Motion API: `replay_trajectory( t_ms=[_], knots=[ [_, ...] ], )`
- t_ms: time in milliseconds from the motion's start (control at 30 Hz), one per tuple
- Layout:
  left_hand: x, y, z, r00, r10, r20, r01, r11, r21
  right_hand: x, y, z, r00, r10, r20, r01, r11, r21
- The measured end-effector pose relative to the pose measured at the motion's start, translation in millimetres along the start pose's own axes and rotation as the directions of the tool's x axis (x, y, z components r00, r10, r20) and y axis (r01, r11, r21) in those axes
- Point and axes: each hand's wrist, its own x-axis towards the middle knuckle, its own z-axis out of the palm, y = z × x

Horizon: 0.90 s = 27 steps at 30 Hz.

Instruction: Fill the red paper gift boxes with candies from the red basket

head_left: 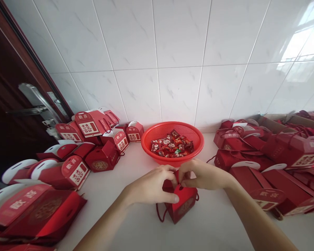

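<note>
A small red box (183, 205) with a dark red cord stands on the white surface, below the basket. My left hand (157, 184) is wrapped round the box's left side and top, with its thumb on the front panel. From the right, my right hand (196, 174) bends its fingers in a pinch at the box's top flaps. The cord hangs in a loop at the left of the box and shows again at its right edge. Behind my hands is a red plastic basket (172, 158) with wrapped candies (172, 144) in it.
Red boxes (99, 158) with cords and printed characters are piled at the left. More red boxes (251, 181) crowd the right side. A tiled wall (180, 94) rises behind; a dark door with a metal handle (39, 97) is at far left.
</note>
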Motion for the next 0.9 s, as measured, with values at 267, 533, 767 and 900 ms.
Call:
replay_trajectory(
  t_ms=[267, 533, 767, 900],
  knots=[
    [4.3, -9.3, 1.2, 0.992, -0.003, -0.129, 0.003, 1.0, -0.001, 9.2, 14.9, -1.1, 0.999, -0.015, -0.052, 0.024, 0.984, 0.176],
    [5.7, -10.9, 3.1, 0.99, 0.044, -0.134, -0.047, 0.999, -0.019, 12.6, 15.6, 8.1, 0.997, 0.043, -0.064, -0.034, 0.99, 0.134],
    [5.8, -6.9, 2.5, 0.99, 0.064, -0.129, -0.068, 0.997, -0.034, 10.9, 13.2, 6.9, 0.997, -0.009, -0.075, 0.018, 0.993, 0.116],
    [7.0, -8.7, 2.7, 0.988, 0.05, -0.145, -0.054, 0.998, -0.026, 7.2, 14.2, 1.6, 0.997, -0.032, -0.064, 0.041, 0.987, 0.153]
  ],
)
